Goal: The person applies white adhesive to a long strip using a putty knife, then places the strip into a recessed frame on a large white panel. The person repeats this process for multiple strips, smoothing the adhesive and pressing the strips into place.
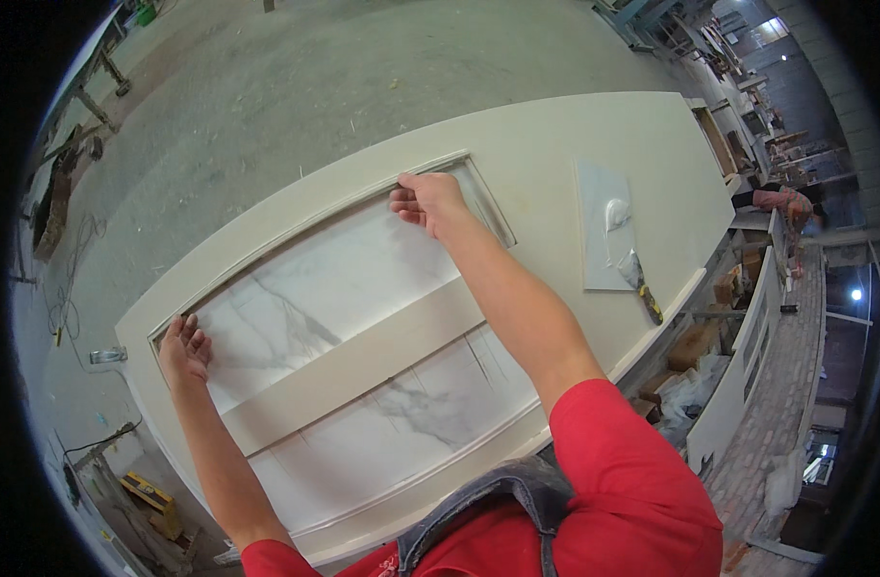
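A large cream door panel [546,135] lies flat in front of me, with two recesses holding white marble-patterned sheets [296,308] and a cream crossbar [353,361] between them. Along the far edge of the upper recess runs a thin cream trim strip [296,236]. At its left end my left hand [187,351] pinches the strip, fingers curled. My right hand [428,204] has its thumb and forefinger on the strip near the far right corner, other fingers bent. To the right, a putty knife [642,288] rests on a pale board [602,260] bearing white putty [617,216].
Beyond the panel stretches a concrete floor [363,67]. A clear cup-like object [107,355] sits by the panel's left corner; a yellow box [151,492] is lower left. Cardboard boxes [695,346] and plastic wrap lie at right. Another person [784,202] bends over farther right.
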